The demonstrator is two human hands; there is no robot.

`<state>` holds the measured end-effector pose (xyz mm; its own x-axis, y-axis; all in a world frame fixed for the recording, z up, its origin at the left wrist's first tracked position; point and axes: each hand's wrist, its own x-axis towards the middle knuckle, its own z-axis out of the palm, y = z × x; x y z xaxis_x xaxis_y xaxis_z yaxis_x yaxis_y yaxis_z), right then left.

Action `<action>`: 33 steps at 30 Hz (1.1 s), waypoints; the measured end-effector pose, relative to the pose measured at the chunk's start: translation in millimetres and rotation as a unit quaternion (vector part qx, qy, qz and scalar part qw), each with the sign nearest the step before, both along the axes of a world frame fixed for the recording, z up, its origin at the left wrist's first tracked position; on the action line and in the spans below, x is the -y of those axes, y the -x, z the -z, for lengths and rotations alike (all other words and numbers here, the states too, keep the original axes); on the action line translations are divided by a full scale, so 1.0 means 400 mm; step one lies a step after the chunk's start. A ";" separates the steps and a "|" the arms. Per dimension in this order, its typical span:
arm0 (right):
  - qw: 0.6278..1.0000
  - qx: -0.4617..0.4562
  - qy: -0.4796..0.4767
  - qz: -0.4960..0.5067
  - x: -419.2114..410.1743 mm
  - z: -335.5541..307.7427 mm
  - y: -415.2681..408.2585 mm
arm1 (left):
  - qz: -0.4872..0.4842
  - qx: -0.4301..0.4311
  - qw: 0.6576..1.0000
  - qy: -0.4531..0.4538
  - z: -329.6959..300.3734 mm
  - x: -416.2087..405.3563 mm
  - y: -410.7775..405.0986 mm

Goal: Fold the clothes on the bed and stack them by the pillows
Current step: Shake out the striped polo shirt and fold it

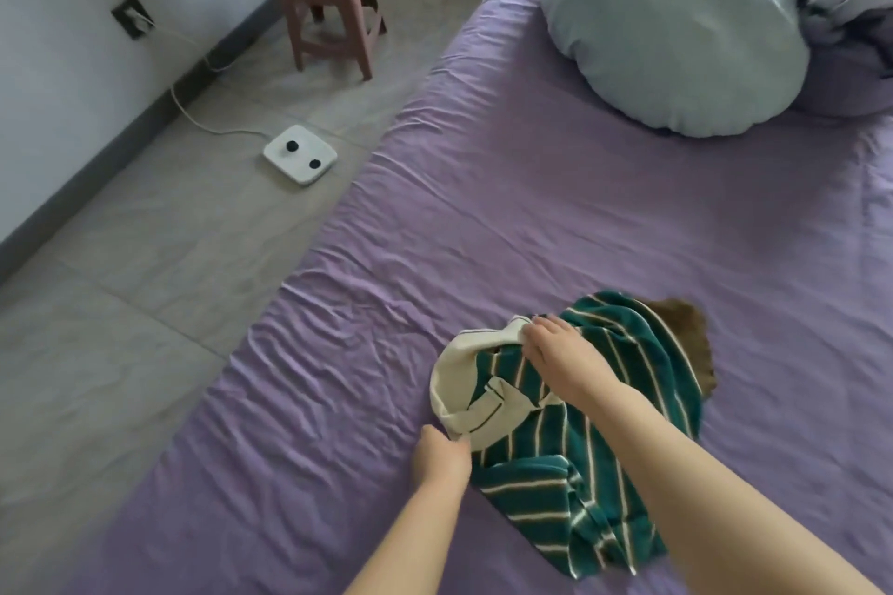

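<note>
A green shirt with thin cream stripes and a cream collar (623, 449) lies crumpled on the purple bed sheet (507, 208). My left hand (442, 454) pinches the cream collar at its near left edge. My right hand (560, 353) grips the collar at its far side, fingers curled over the fabric. A brown garment (688, 333) pokes out from under the shirt on its far right. A pale blue pillow (676, 24) lies at the head of the bed, far right.
A crumpled lilac duvet (850, 15) sits beside the pillow. Left of the bed is a tiled floor with a white scale (299, 155), a cable to a wall socket, and a pink stool (333, 10) carrying a white appliance.
</note>
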<state>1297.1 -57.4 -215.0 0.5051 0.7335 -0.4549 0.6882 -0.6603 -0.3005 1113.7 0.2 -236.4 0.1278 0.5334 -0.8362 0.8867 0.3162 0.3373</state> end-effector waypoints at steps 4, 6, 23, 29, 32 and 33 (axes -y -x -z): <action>0.995 -0.084 -0.001 0.047 -0.033 0.049 0.008 | -0.062 0.022 0.998 0.024 0.028 0.003 -0.034; 0.992 -0.106 -0.002 0.065 -0.026 0.056 0.012 | -0.054 0.052 0.997 0.033 0.025 0.005 -0.036; 0.934 -0.024 -0.223 0.276 0.338 -0.511 -0.020 | 0.198 0.345 0.905 -0.150 -0.615 0.057 -0.067; 0.862 -0.212 -0.372 0.273 0.522 -0.811 0.044 | 0.236 0.419 0.842 -0.245 -0.888 0.180 -0.010; 0.851 -0.287 -0.361 0.251 0.605 -0.916 0.082 | 0.252 0.437 0.810 -0.297 -0.990 0.232 0.038; 0.873 -0.263 -0.336 0.236 0.626 -0.941 0.099 | 0.266 0.441 0.798 -0.313 -1.020 0.248 0.056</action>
